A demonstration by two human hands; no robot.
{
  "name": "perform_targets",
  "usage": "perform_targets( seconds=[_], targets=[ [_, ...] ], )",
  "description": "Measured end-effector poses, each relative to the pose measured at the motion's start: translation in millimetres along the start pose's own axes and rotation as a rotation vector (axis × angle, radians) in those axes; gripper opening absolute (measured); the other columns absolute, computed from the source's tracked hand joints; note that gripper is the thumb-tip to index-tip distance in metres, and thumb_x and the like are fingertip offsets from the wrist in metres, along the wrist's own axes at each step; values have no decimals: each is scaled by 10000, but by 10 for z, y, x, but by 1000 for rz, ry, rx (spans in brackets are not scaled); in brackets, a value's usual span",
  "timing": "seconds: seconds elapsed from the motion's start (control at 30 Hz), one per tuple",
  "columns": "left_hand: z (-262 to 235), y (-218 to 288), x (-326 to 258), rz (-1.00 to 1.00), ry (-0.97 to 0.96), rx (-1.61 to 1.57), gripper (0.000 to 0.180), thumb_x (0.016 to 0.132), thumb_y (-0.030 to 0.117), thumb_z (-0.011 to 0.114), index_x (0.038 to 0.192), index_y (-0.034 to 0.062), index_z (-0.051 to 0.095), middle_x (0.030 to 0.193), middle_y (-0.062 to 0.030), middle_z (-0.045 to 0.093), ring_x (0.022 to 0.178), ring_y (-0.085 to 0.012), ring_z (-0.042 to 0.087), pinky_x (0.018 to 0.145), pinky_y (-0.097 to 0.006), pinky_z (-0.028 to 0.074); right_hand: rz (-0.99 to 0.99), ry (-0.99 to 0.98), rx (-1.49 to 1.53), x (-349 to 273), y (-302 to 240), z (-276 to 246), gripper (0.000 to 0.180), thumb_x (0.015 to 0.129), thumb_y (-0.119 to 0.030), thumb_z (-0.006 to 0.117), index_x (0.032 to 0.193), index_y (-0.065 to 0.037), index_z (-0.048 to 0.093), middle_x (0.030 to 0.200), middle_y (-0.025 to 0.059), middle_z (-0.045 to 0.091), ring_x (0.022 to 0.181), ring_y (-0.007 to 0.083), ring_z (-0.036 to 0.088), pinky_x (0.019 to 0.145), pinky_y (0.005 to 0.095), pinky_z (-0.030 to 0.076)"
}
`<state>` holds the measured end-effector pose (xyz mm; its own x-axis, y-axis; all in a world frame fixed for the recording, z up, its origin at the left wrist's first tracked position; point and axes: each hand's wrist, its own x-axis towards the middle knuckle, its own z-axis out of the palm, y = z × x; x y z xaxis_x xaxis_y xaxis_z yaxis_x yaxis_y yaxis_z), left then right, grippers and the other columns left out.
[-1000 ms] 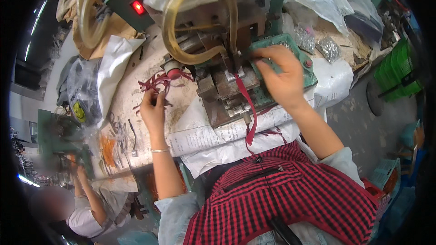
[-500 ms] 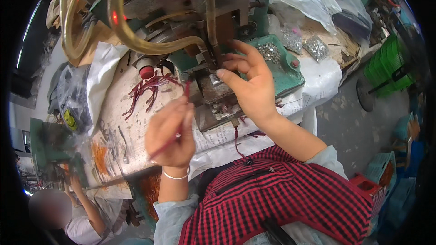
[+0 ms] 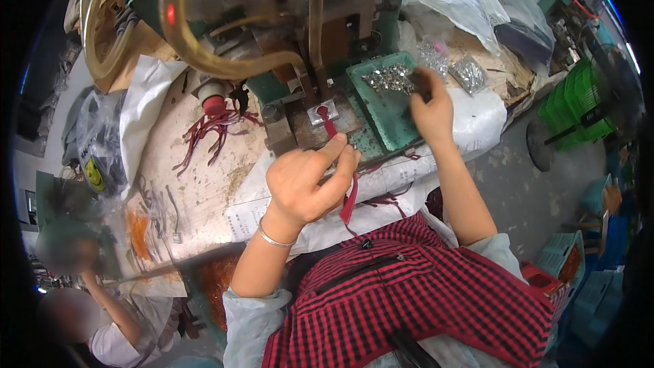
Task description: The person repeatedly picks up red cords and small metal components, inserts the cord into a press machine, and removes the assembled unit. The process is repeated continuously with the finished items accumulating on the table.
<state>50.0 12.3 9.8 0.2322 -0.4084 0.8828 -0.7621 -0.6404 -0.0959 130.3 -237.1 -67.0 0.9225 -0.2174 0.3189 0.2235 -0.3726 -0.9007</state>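
Observation:
Between the thumb and fingertips of my left hand [image 3: 310,180], closed, is a dark red flat cord [image 3: 331,127]. The cord's far end, which looks looped, lies on a small metal plate [image 3: 315,115] beneath the press head [image 3: 317,82]. Its tail hangs below my fingers, toward the apron. My right hand [image 3: 434,112] is at the right side of a green tray [image 3: 385,119], beside a heap of small shiny metal pieces [image 3: 392,79]. Those fingers are curled and smeared by motion, so what they hold, if anything, cannot be made out.
A bundle of dark red cords [image 3: 214,133] lies left of the press near a red button [image 3: 214,105]. Thick yellowish hoses [image 3: 174,27] arch over the machine. Bags of metal pieces [image 3: 469,75] sit beyond the tray. A co-worker [image 3: 119,327] is at the lower left.
My left hand has moved right and brought the cord onto the plate under the press. My right hand has left the press and moved right to the tray.

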Motion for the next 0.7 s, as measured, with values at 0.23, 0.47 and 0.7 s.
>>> perform_targets(
  seconds=[0.23,0.47,0.7],
  targets=[
    [-36,98,-99,-157,-4,-101,235,744,71,800,973,80,745,1050,-124,743,553,-130,603,468,-258,436,-170,-155,-543,-90,-80,178,149,789,-115,729,923,-50,724,989,161,656,1023,364,595,890,460,482],
    [-758,375,-397,-448,-436,218,223,757,15,756,970,81,734,1036,-109,759,558,-174,577,496,-312,434,-253,-35,-568,-193,-12,202,81,882,-88,657,951,-52,635,882,155,690,862,375,649,778,490,503],
    [-651,-1152,-841,-677,-375,539,127,776,39,700,887,86,739,985,-97,685,978,-285,618,804,-407,487,-246,12,-335,-156,-99,211,132,894,-80,671,1015,-52,717,968,151,725,932,330,680,833,415,514]
  ],
)
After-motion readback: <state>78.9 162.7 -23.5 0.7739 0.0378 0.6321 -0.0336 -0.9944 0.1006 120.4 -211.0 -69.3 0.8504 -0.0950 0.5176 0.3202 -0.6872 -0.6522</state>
